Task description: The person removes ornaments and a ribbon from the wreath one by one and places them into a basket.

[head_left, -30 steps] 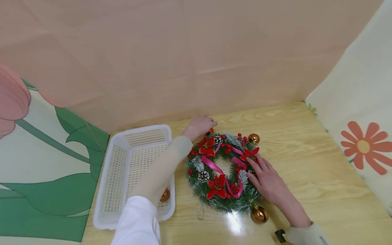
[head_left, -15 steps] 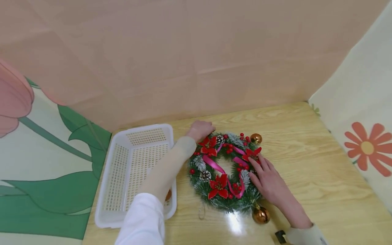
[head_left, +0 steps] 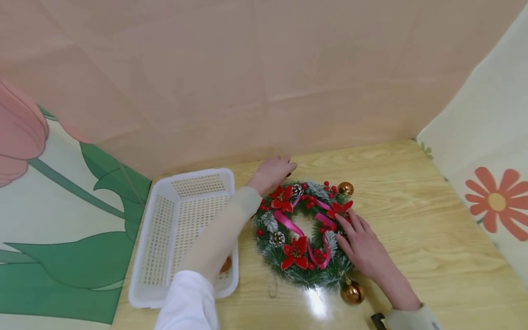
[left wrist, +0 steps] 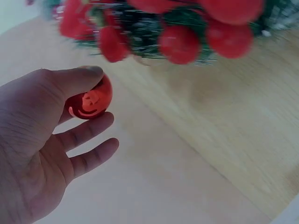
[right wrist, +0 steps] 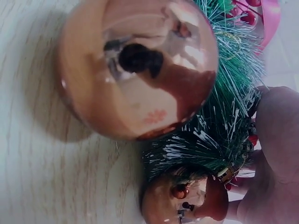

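My left hand [head_left: 270, 173] is at the far left edge of a green Christmas wreath [head_left: 268, 256]. Its thumb and fingers pinch a shiny red bauble [left wrist: 91, 100], mostly covered by the hand in the head view; two other fingers stretch out below it. The wreath lies flat on the table, dressed with red poinsettias [head_left: 294, 253], pine cones, red berries and a pink ribbon [head_left: 288, 223]. On its right side rests my right hand [head_left: 363, 247], fingers spread over the greenery near a poinsettia. Copper baubles hang at the wreath's near right [head_left: 352, 292] and far right [head_left: 345, 188].
A white plastic basket [head_left: 138, 275] stands left of the wreath, under my left forearm, with a copper bauble [head_left: 226, 264] inside. A small thin loop [head_left: 272, 288] lies before the wreath. A cloth-covered wall rises behind the wooden table [head_left: 429, 229].
My left hand draws back toward the wreath's edge, then reaches outward again with the bauble between its fingers. The right hand stays on the wreath.
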Demonstrator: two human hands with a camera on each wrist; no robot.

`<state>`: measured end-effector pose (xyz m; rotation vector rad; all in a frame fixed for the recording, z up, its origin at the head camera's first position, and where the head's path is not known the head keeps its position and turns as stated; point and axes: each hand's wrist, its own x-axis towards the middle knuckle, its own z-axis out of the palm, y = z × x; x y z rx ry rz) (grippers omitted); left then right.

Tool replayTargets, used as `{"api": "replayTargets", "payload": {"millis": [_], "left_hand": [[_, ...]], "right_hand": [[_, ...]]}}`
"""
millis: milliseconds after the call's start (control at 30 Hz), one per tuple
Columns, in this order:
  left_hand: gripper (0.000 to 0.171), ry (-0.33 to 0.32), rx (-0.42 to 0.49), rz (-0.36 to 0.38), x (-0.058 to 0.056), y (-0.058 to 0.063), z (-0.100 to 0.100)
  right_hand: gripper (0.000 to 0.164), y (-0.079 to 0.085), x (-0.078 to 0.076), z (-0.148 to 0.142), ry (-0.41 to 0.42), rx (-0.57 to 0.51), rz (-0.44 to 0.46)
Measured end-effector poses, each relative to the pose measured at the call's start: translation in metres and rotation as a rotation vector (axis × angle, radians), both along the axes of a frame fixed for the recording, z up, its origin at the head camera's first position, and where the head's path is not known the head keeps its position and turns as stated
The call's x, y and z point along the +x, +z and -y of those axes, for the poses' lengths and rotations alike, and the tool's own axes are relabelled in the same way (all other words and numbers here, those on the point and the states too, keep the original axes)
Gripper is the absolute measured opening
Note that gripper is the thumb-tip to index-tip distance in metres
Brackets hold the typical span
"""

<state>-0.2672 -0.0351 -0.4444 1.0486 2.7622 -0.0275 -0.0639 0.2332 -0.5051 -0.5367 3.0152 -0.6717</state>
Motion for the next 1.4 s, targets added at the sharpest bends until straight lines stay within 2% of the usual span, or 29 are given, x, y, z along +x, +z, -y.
{"api": "replayTargets", "payload": {"millis": [67,100,167,267,400,533,667,933,1067,1233,1400], "left_hand": [[0.028,-0.016,0.020,-0.028,0.001,0.007,0.000],[0.026,-0.060,-0.016,-0.089,0.001,0.011,0.000],[0.024,-0.066,-0.011,-0.105,0.002,0.018,0.000],[0.028,-0.073,-0.032,-0.136,0.008,0.032,0.000],[0.034,-0.088,-0.064,-0.181,0.024,0.045,0.010],[0.032,-0.099,-0.091,-0.235,0.045,0.049,0.027],[0.028,-0.093,-0.110,-0.293,0.068,0.050,0.050],[0.016,-0.041,-0.061,-0.405,0.108,0.049,0.109],[0.013,-0.028,-0.069,-0.432,0.128,0.041,0.132],[0.014,-0.008,-0.037,-0.449,0.148,0.026,0.152],[0.024,0.077,-0.018,-0.426,0.160,0.015,0.169]], "right_hand": [[0.057,0.001,0.000,0.000,0.002,0.000,0.006],[0.057,0.001,0.000,0.000,0.004,0.001,0.007],[0.057,0.002,0.000,-0.001,0.005,0.004,0.010],[0.056,0.004,-0.001,-0.003,0.006,0.009,0.012],[0.056,0.005,-0.002,-0.003,0.008,0.008,0.022],[0.056,0.006,-0.002,-0.003,0.008,0.010,0.030],[0.056,0.005,-0.002,-0.003,0.011,0.010,0.029],[0.055,0.003,-0.003,-0.004,0.012,0.000,0.032],[0.055,0.002,-0.002,-0.004,0.002,0.001,0.023],[0.054,0.002,-0.001,-0.003,0.003,-0.004,-0.021],[0.054,0.000,-0.001,-0.001,0.006,-0.014,-0.023]]}}
